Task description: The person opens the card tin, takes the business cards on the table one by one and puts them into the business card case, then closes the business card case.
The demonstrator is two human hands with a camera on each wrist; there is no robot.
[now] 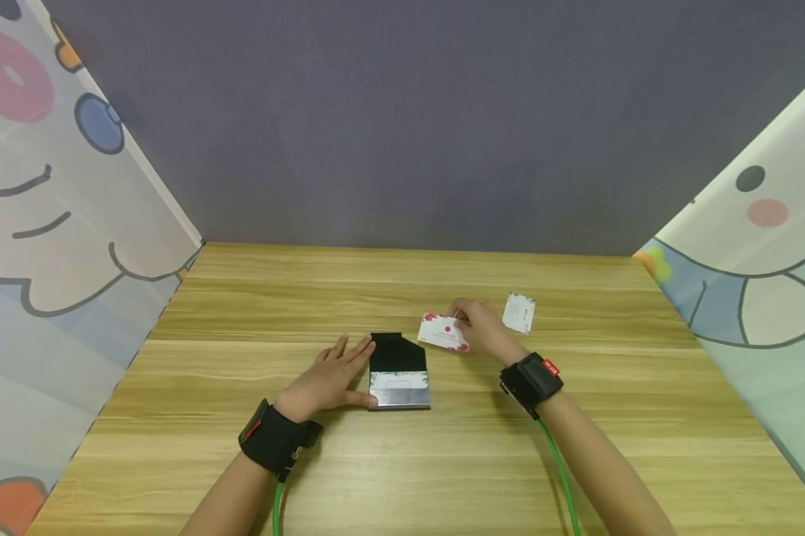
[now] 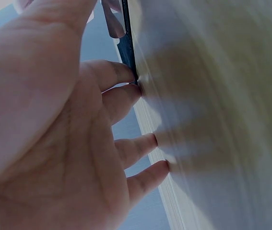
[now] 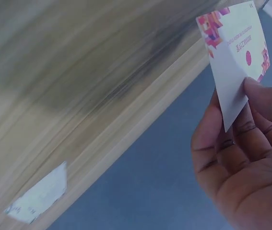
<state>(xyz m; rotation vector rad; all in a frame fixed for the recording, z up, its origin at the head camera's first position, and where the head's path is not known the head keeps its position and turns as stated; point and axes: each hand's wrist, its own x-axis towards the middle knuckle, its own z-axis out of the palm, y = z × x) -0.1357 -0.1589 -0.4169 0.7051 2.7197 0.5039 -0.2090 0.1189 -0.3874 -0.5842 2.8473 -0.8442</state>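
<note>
My right hand (image 1: 482,327) pinches a white business card (image 1: 442,332) with red flower corners between thumb and curled fingers. The right wrist view shows this card (image 3: 239,52) lifted off the table and tilted. Left of it lies a black card case (image 1: 395,353), its flap folded back. Inside the case's silver pocket sits a white card (image 1: 398,380) with a leafy border. My left hand (image 1: 328,381) has its fingers spread, with fingertips touching the case's left edge. In the left wrist view the case (image 2: 126,50) is mostly hidden behind the hand.
Another white card (image 1: 519,313) with leafy corners lies on the wooden table (image 1: 255,313), just beyond my right hand. A dark grey panel (image 1: 402,134) rises behind the table's far edge. Cartoon-printed panels (image 1: 751,246) stand at both sides. Green cables (image 1: 559,469) run from the wristbands.
</note>
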